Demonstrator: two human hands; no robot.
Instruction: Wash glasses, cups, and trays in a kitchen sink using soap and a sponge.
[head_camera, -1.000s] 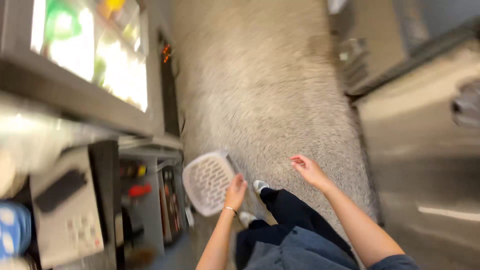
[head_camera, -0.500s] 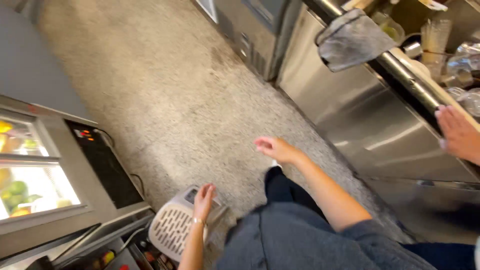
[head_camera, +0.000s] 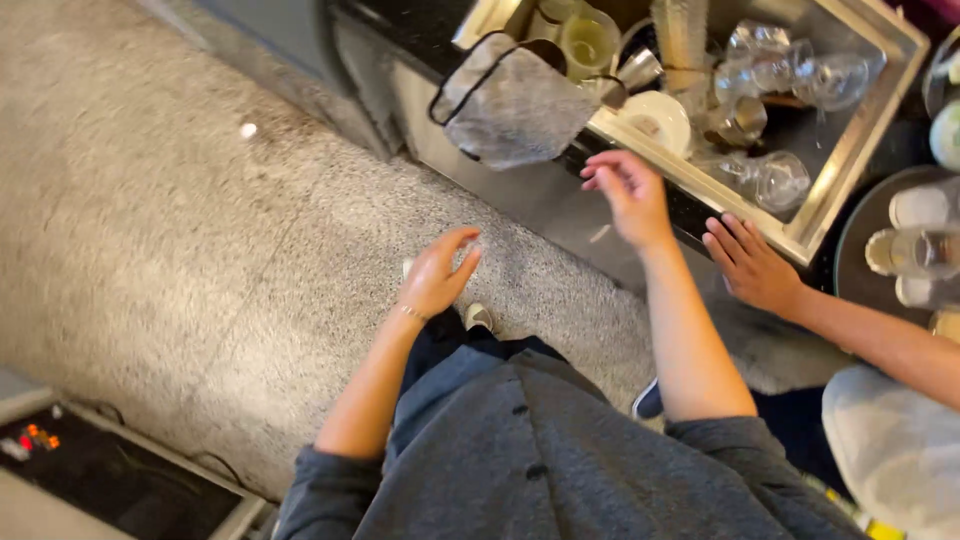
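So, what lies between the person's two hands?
In the head view, only bare speckled grey floor and the steel cabinet front show between the left hand and right hand.

Open speckled floor (head_camera: 200, 250) from 7 to 11 o'clock of left hand (head_camera: 436, 276). At 1 o'clock of right hand (head_camera: 628, 192), sink tray (head_camera: 850, 150) crowded with glasses (head_camera: 770, 178). Grey cloth (head_camera: 515, 100) hangs at 11 o'clock; another person's hand (head_camera: 752, 265) blocks 4 o'clock.
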